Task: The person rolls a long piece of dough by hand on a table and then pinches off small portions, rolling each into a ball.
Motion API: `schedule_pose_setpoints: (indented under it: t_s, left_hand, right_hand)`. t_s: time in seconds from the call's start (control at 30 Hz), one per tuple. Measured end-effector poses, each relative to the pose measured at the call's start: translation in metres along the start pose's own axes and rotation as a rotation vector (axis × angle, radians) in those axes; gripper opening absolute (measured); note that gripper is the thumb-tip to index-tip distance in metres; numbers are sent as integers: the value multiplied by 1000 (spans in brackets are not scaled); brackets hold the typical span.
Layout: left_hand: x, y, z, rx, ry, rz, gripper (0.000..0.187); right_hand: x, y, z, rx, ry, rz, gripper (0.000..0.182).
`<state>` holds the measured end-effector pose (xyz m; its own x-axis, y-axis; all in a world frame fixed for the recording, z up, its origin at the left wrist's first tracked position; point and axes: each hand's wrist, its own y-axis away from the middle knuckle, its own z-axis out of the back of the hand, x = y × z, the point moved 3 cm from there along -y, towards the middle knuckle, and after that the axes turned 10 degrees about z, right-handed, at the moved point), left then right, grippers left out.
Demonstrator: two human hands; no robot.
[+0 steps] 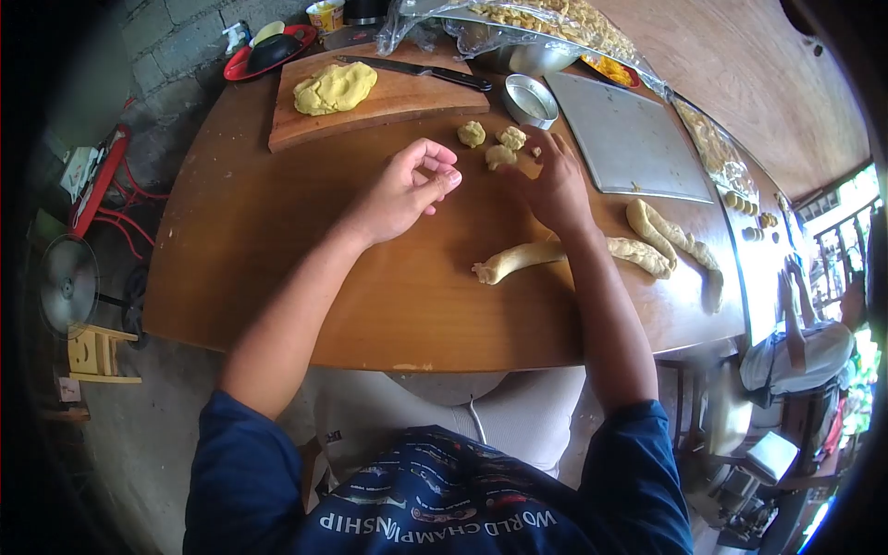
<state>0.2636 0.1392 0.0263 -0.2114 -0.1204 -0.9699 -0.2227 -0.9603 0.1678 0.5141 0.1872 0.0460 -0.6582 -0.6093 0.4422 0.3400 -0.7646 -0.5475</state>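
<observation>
My left hand hovers over the middle of the table, fingers loosely curled and thumb apart, with nothing visible in it. Farther right, my right hand reaches towards small dough lumps with its fingers apart; its palm side is hidden. Close to its fingertips lie a dough lump, another dough lump and a small scrap. A third dough lump sits a little to the left. Under my right forearm runs a dough roll, partly covered. Beside it is a bent dough roll.
A cutting board carries a yellow dough mass and a knife. Near it stand a round metal tin and a flat metal tray. Plastic-covered trays line the back. Another person is at the far right.
</observation>
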Motion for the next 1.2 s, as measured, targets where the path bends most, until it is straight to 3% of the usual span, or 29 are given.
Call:
schedule_pose_setpoints:
  t_s: [0.07,0.13,0.2,0.23,0.3,0.47,0.5,0.57,0.67,0.7,0.87,0.97,1.2]
  left_hand:
    - [0,-1,4,-20,-35,-43,33]
    - [0,-3,8,-74,-116,-79,31]
    - [-2,0,12,-129,-199,-110,29]
    - [-7,3,12,-146,-273,-159,27]
    - [-8,5,9,-164,-346,-205,26]
    - [-3,4,2,-27,-382,-173,31]
    - [-5,6,-1,-21,-382,-175,31]
    - [-9,14,-12,178,-321,-119,38]
    - [-23,22,-21,257,-400,-146,50]
    - [-18,19,-23,262,-396,-149,50]
    - [-14,20,-27,40,-350,-279,45]
    - [-21,22,-32,79,-397,-207,42]
    - [-14,19,-32,40,-383,-256,41]
  right_hand:
    - [-1,1,2,33,149,70,51]
    - [4,-1,23,44,73,30,48]
    - [10,9,39,508,-162,-240,45]
    - [9,18,45,512,-161,-236,45]
    - [21,33,49,724,-335,135,41]
    - [40,37,25,762,-138,279,40]
    - [41,34,21,765,-174,258,36]
    - [45,30,18,763,-201,230,33]
    - [47,25,16,585,-320,42,32]
    - [48,25,13,528,-326,127,33]
    - [51,27,7,485,-332,104,31]
    - [57,28,5,477,-328,142,31]
    - [67,28,0,472,-197,220,28]
